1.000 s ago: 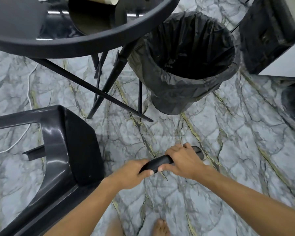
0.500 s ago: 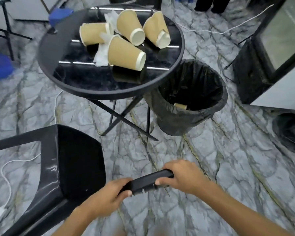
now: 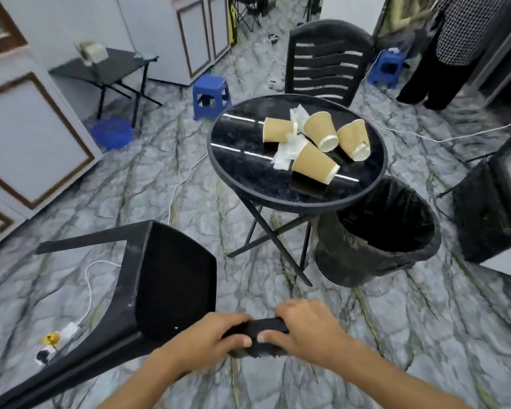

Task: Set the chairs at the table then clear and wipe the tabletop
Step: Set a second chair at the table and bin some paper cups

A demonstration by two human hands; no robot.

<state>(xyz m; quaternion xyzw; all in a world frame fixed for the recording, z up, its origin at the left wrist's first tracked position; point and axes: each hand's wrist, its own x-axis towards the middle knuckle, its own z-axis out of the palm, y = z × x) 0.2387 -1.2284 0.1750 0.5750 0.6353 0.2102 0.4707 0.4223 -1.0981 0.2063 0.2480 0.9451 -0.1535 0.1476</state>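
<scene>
A black plastic chair (image 3: 171, 278) lies tipped on its side on the marble floor at the lower left. Both hands grip one black part of it near the bottom centre: my left hand (image 3: 210, 338) from the left, my right hand (image 3: 304, 329) from the right. The round black table (image 3: 248, 172) stands ahead, with several tan paper cups (image 3: 314, 162) lying on their sides and crumpled white napkins (image 3: 286, 150) among them. A second black chair (image 3: 325, 60) stands upright at the table's far side.
A black-lined bin (image 3: 378, 249) stands right of the table. Blue stools (image 3: 211, 94) and a small folding table (image 3: 106, 66) are at the back left; a white cable (image 3: 89, 287) runs under the tipped chair. A person (image 3: 455, 48) stands at the back right. A dark cabinet (image 3: 490, 208) is right.
The view has lifted from the floor to take in the whole table and room. Both hands keep their grip on the chair part, now closer together.
</scene>
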